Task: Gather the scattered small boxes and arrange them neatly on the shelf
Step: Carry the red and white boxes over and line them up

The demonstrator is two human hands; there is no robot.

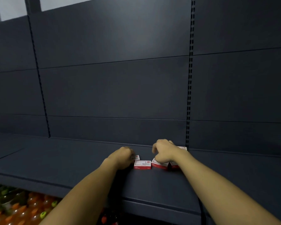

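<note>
Both your arms reach onto the dark, matte shelf (71, 159), where small red-and-white cardboard boxes sit in a loose cluster near the slotted metal upright (189, 95). Your left hand (122, 157) is curled, its fingers at a box (137, 157) that is mostly hidden behind it; whether it grips that box is unclear. A middle box (142, 164) lies flat, its print too blurred to read. Your right hand (165, 151) rests with bent fingers over two more boxes (159, 164), with another box (182, 148) behind it. Blurred bottles (15, 208) fill the level below.

Bottles with orange and green caps (23, 210) stand below, lower left.
</note>
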